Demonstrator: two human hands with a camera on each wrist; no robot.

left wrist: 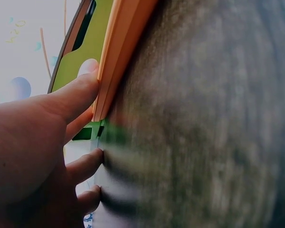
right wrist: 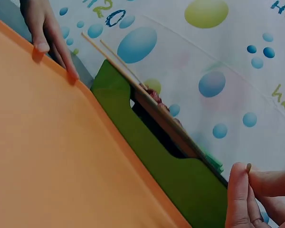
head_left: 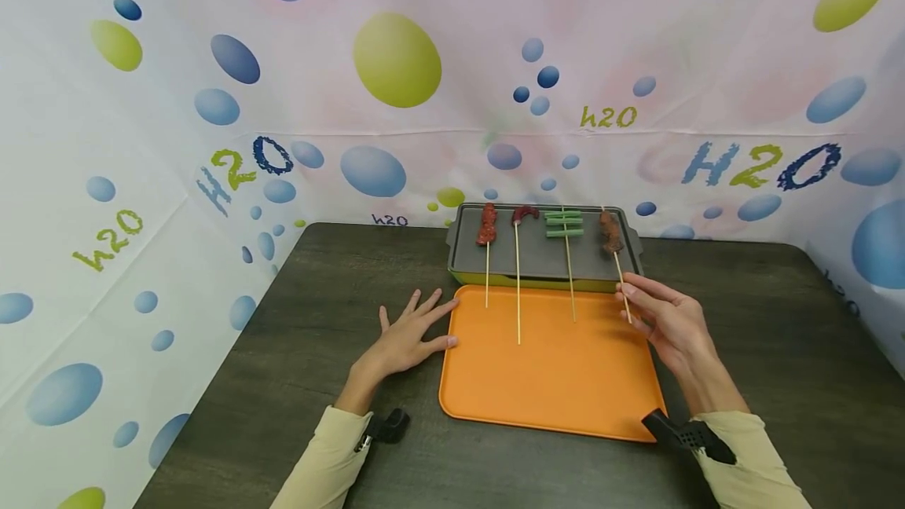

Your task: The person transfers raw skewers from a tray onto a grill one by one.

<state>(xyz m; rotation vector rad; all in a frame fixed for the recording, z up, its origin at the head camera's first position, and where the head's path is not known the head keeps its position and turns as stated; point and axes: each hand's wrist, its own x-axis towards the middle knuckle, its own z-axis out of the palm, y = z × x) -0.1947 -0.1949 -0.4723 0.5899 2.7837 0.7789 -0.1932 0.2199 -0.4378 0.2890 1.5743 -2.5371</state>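
Note:
My right hand (head_left: 668, 324) pinches the stick of the rightmost skewer, which carries brown meat (head_left: 611, 232) lying at the right end of the grill plate (head_left: 544, 261). In the right wrist view thumb and fingertips meet on the stick's end (right wrist: 249, 167). My left hand (head_left: 404, 342) lies with spread fingers at the left rim of the orange tray (head_left: 551, 368), thumb and index finger touching that rim. Three other skewers rest on the grill: red meat chunks (head_left: 487, 225), a curled dark red piece (head_left: 525, 214) and green stalks (head_left: 563, 223). Their sticks jut out over the tray.
The grill's green base (right wrist: 118, 99) stands directly behind the tray, against the printed backdrop (head_left: 396, 132). Dark wooden tabletop (head_left: 283, 383) extends to both sides. A black wrist camera (head_left: 689, 437) is strapped to the right sleeve, another (head_left: 387, 426) to the left.

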